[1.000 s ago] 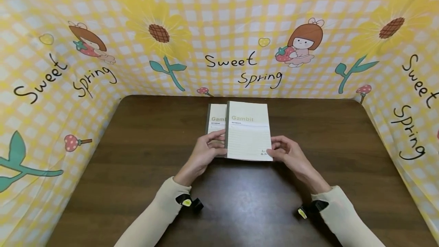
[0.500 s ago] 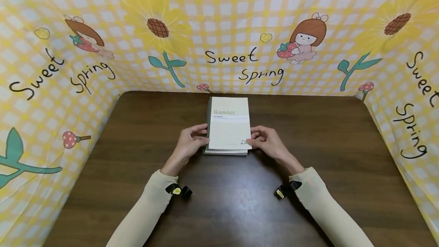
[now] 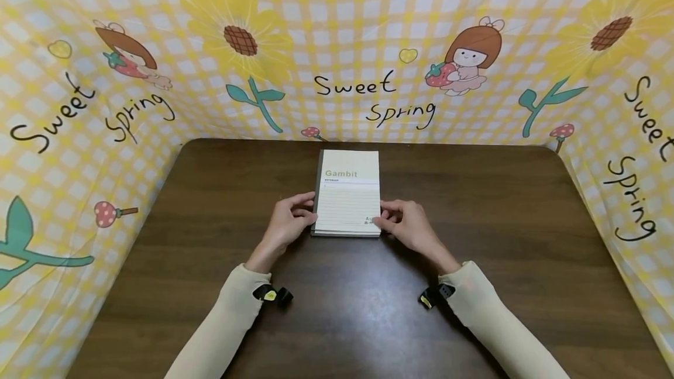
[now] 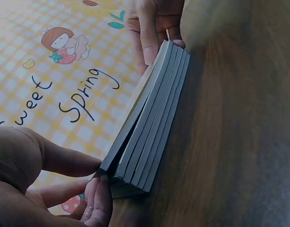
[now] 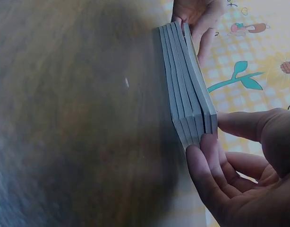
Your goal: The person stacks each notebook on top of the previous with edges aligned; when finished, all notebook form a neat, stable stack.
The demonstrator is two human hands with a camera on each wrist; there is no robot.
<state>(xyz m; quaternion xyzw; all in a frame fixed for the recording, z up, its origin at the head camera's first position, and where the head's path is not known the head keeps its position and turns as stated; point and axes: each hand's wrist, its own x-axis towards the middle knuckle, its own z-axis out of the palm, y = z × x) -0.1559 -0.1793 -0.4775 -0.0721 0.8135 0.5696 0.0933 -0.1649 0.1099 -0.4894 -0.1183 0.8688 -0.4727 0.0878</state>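
Observation:
A white notebook (image 3: 347,197) marked "Gambit", with a dark spine strip, lies over a stack of several notebooks (image 4: 154,123). My left hand (image 3: 286,221) pinches its spine side near the front corner, thumb on top and fingers beneath. On the opposite side my right hand (image 3: 409,222) grips the front right corner, thumb over the printed cover. In the left wrist view a narrow wedge-shaped gap shows between the top notebook and the stack, widest at the left fingertips. Some right fingertips (image 5: 198,161) lie against the side of the lower notebooks.
The stack stands near the back edge of a dark wooden table (image 3: 237,180). Behind it and at both sides hangs a yellow checked cloth (image 3: 347,34) printed with flowers and "Sweet Spring". Each wrist carries a small black camera.
Both hands have carried the notebook leftward from beside the stack to over it, then slightly toward the front. Its edges now nearly line up with the pile, and the lower cover is hidden.

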